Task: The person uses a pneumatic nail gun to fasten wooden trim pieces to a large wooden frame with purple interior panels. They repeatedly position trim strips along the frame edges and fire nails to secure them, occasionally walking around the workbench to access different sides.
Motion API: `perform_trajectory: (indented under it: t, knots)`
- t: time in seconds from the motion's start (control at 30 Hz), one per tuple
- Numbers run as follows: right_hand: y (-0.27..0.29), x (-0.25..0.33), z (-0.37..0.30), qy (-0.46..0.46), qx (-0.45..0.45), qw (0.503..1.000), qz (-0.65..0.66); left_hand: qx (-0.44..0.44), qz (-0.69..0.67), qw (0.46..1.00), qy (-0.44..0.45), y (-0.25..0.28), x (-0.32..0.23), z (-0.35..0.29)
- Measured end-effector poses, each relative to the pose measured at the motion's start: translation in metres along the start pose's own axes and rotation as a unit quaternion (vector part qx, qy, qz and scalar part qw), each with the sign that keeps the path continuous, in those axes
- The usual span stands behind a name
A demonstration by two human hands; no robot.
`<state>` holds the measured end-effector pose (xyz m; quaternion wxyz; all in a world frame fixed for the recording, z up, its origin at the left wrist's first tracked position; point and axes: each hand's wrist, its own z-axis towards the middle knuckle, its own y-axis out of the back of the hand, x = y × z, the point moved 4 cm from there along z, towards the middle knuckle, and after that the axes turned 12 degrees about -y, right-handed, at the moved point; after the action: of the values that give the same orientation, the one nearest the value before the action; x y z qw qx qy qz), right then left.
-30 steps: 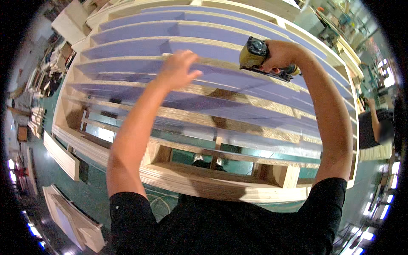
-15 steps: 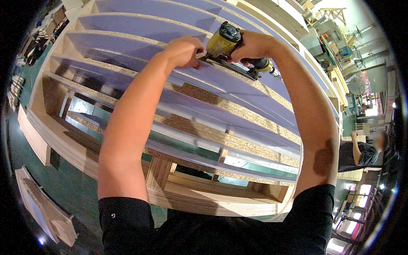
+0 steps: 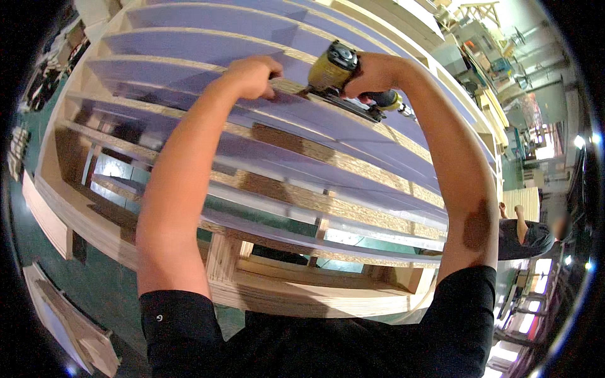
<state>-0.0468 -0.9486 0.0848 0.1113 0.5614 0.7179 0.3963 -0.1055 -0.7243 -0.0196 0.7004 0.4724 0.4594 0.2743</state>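
Over a chipboard-edged slat (image 3: 398,137), the yellow-and-black nail gun (image 3: 328,70) lies lengthwise along the edge, though contact with the wood cannot be told. Right of the nail gun's head, the right hand (image 3: 372,72) is clamped around its handle. Just left of the nail gun, the left hand (image 3: 249,77) bends its fingers and thumb at the same slat's edge; whether they are closed on it cannot be told. Nearer the person than the nail gun, other slats (image 3: 353,210) with purple faces run roughly parallel, ahead of the wooden frame's front rail (image 3: 315,305). Well to the nail gun's right, a co-worker (image 3: 526,239) in dark clothing stands outside the frame.
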Motion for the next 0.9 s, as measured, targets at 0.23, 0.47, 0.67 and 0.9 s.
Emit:
perform_trajectory:
  t: [0.23, 0.47, 0.67, 0.9]
  knots:
    - [-0.002, -0.180, -0.107, -0.100, -0.009, 0.994, 0.040, 0.103, 0.014, 0.994, 0.017, -0.006, -0.031, 0.033]
    - [-0.026, -0.329, -0.193, -0.159, -0.007, 0.985, 0.064, 0.064, 0.054, 0.987, -0.140, -0.090, -0.195, 0.118]
    - [-0.034, -0.371, -0.208, -0.123, -0.028, 0.990, 0.070, 0.055, 0.064, 0.992, -0.095, -0.134, -0.289, 0.150]
    - [-0.034, -0.385, -0.208, -0.085, -0.026, 0.990, 0.110, 0.046, 0.061, 0.994, -0.075, -0.135, -0.295, 0.157]
